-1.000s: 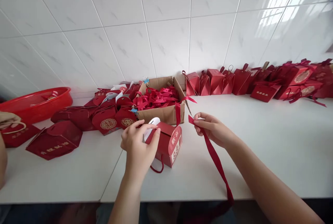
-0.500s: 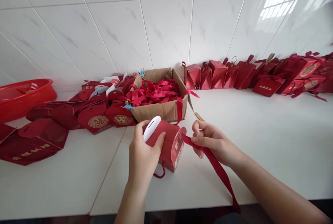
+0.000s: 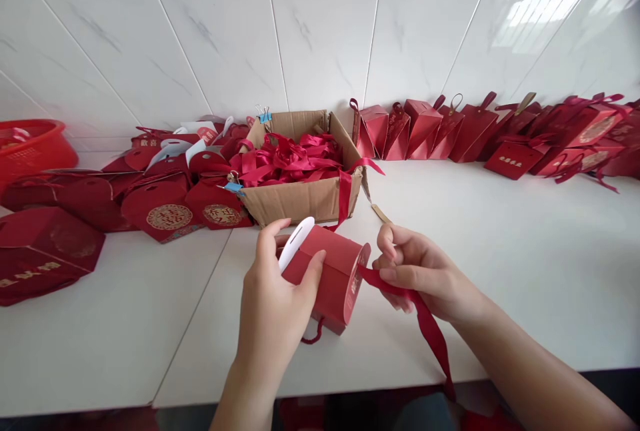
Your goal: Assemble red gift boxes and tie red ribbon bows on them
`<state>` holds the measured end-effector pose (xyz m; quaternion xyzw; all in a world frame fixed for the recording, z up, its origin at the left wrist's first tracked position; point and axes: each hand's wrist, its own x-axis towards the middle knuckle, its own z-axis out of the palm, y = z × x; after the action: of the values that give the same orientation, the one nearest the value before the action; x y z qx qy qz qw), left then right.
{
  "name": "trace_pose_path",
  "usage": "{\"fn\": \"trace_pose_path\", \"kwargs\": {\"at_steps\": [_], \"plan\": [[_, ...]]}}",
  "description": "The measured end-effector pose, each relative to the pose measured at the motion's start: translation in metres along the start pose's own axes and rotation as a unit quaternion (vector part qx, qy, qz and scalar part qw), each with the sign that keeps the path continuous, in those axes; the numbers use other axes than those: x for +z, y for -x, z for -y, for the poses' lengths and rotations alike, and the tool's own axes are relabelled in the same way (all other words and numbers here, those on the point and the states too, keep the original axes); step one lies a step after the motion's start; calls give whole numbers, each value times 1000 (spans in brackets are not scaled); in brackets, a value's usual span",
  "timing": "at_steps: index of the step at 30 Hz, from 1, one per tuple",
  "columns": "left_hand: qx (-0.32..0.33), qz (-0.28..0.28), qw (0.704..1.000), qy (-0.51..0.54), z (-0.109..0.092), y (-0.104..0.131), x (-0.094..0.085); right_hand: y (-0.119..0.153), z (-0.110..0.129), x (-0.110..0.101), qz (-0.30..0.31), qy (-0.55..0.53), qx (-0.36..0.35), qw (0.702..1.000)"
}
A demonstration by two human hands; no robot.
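My left hand [image 3: 285,291] grips a small red gift box [image 3: 333,271] from its left side, thumb across the top and fingers behind a raised white flap [image 3: 298,244] with a slot in it. A dark red cord handle [image 3: 314,332] hangs from the box's near side. At the box's right end a red ribbon [image 3: 431,327] comes out by the rounded flap. My right hand [image 3: 417,271] pinches this ribbon between thumb and fingers close to the box, and its loose length hangs past the table's front edge.
Behind the box stands a cardboard box [image 3: 300,203] heaped with red ribbons [image 3: 295,157]. Folded red gift boxes [image 3: 170,207] crowd the left, near a red plastic basin [image 3: 35,151]. More red gift boxes [image 3: 425,131] line the tiled wall at right. A small tan tag [image 3: 380,212] lies on the white table [image 3: 525,271].
The view has shifted slightly. Both hands keep their holds; the gift box is turned and tilted a little, and the ribbon's hanging part has changed its bend.
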<state>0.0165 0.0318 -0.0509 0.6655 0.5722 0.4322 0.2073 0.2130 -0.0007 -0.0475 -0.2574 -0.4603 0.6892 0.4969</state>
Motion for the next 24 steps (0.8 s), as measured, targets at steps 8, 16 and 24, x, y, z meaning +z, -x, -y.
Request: {"fn": "trace_pose_path", "kwargs": {"at_steps": [8, 16, 24], "plan": [[16, -9, 1000, -18, 2, -1, 4, 1, 0, 0, -24, 26, -9, 999], [42, -4, 999, 11, 1, 3, 5, -1, 2, 1, -29, 22, -16, 999], [76, -19, 996, 47, 2, 2, 9, 1, 3, -1, -8, -32, -2, 999]]}}
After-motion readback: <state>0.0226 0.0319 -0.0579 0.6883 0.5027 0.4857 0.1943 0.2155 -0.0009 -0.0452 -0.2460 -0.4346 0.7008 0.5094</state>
